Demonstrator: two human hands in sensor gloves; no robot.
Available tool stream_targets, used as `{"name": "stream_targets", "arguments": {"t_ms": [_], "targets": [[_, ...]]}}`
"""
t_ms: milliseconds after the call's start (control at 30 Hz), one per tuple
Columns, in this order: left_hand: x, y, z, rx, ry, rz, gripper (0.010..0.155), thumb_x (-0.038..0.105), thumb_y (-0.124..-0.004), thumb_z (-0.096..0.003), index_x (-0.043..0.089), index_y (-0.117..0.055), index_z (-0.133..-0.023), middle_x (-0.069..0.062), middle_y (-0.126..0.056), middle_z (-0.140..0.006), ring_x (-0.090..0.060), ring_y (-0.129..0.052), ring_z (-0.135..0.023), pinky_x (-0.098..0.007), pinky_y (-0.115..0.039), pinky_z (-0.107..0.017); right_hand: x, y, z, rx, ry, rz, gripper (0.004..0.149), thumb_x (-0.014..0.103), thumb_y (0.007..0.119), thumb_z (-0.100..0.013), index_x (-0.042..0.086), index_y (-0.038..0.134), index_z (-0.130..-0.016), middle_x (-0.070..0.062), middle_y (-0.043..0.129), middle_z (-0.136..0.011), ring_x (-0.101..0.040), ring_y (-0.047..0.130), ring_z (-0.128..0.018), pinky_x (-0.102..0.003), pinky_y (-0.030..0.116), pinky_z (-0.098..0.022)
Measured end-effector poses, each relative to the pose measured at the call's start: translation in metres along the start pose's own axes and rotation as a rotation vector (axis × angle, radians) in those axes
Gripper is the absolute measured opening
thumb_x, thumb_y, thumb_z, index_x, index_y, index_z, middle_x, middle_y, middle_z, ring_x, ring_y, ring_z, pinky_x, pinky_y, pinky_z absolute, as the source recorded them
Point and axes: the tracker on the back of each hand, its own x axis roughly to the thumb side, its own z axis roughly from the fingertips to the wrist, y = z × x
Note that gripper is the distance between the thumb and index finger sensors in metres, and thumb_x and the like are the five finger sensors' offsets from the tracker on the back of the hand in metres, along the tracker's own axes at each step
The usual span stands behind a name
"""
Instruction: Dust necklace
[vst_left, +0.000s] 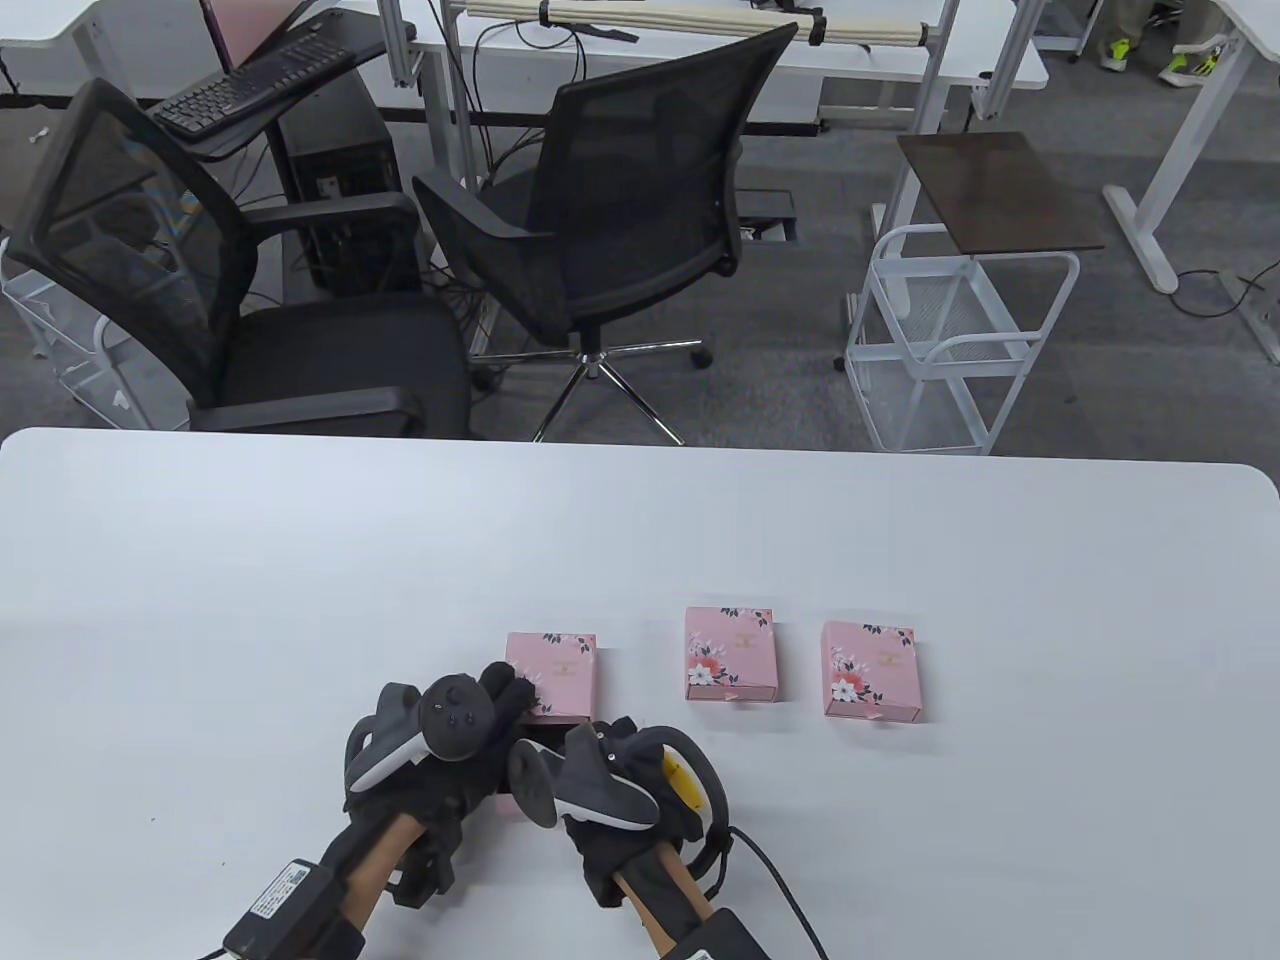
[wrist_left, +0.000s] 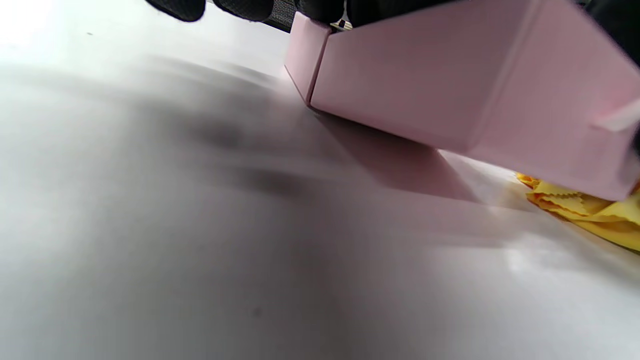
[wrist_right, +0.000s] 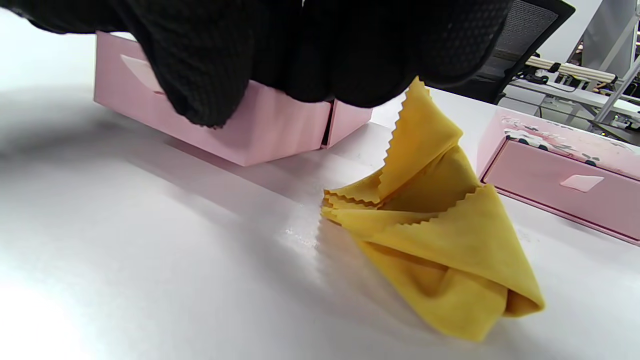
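Your left hand (vst_left: 440, 745) grips the leftmost pink box (vst_left: 553, 672), its drawer (wrist_left: 450, 90) pulled out under your fingers (wrist_left: 175, 7). Necklace probably inside; can't see it. Your right hand (vst_left: 610, 780) pinches the yellow cloth (wrist_right: 430, 225), dangling below those fingers (wrist_right: 200, 65) onto the counter (vst_left: 200, 560). Two more boxes (vst_left: 731, 652) lie to the right.

Matt yellow cloth (wrist_right: 435, 240), smooth white table (vst_left: 300, 560).

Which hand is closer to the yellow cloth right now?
Right. The right hand pinches the yellow cloth by a corner; the left hand is on the pink box beside it.
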Motion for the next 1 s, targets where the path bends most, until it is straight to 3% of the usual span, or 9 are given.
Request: {"name": "stream_targets", "arguments": {"t_ms": [467,667,867,1000], "targets": [[-0.002,0.001,-0.001,-0.001,0.0,0.009,0.055,0.043,-0.059,-0.0631,0.035,-0.047,-0.116,0.006,-0.034,-0.127,-0.036,-0.036,-0.113,-0.061,-0.045,-0.08,-0.002,0.01,-0.005,-0.052,0.017,0.01,0.041,0.036,0.088,-0.058,0.016,0.076,-0.092,-0.018,0.076,-0.095,-0.041,0.08,-0.076,-0.054,0.07,-0.062],[-0.001,0.0,-0.001,0.009,0.0,0.0,0.054,0.042,-0.059,-0.063,0.034,-0.048,-0.116,0.005,-0.036,-0.127,-0.035,-0.037,-0.113,-0.062,-0.045,-0.08,0.005,0.021,-0.012,-0.142,0.072,0.075,0.042,0.036,0.087,-0.058,0.016,0.075,-0.093,-0.019,0.074,-0.097,-0.042,0.078,-0.077,-0.054,0.069,-0.062],[-0.001,0.0,-0.001,0.017,-0.003,0.018,0.053,0.042,-0.058,-0.063,0.035,-0.049,-0.115,0.005,-0.037,-0.127,-0.034,-0.038,-0.113,-0.062,-0.046,-0.079,0.007,0.021,-0.021,-0.225,0.129,0.066,0.069,0.042,0.09,-0.054,0.01,0.061,-0.108,-0.024,0.064,-0.104,-0.045,0.074,-0.081,-0.056,0.066,-0.064],[-0.002,0.0,-0.001,0.034,-0.002,0.019,0.052,0.041,-0.058,-0.0628,0.035,-0.051,-0.114,0.007,-0.04,-0.126,-0.032,-0.04,-0.114,-0.062,-0.047,-0.079,0.005,0.02,-0.033,-0.236,0.181,0.067,0.077,0.043,0.089,-0.054,0.006,0.056,-0.113,-0.027,0.061,-0.107,-0.049,0.071,-0.083,-0.057,0.064,-0.064]]}}
